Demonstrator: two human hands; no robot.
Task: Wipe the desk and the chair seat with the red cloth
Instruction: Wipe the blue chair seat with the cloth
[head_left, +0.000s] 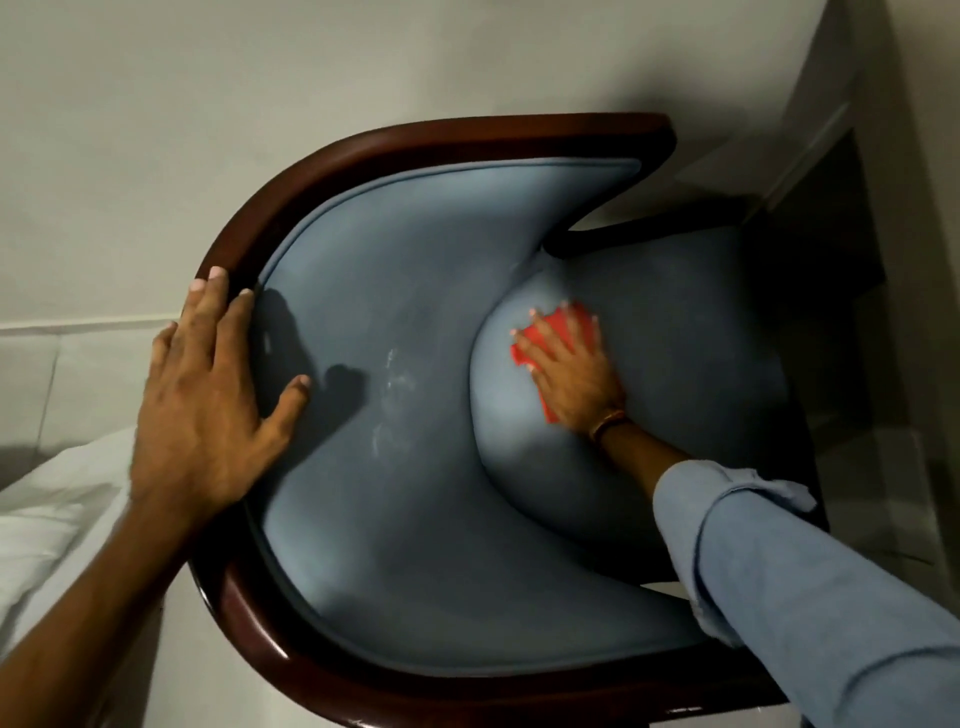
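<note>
I look straight down into a chair with a dark wooden frame (322, 166) and blue upholstery. My right hand (571, 369) lies flat on the red cloth (563, 325), pressing it onto the blue seat cushion (691, 353) near its back edge. Most of the cloth is hidden under the palm; red shows at the fingertips and beside the wrist. My left hand (208, 395) grips the curved top of the backrest, fingers over the wooden rim, thumb on the blue padding (405, 291). Pale smudges mark the backrest padding. No desk is in view.
A pale floor surrounds the chair. White bedding (47, 519) lies at the left edge. A grey wall corner and dark recess (852, 197) stand to the right of the chair.
</note>
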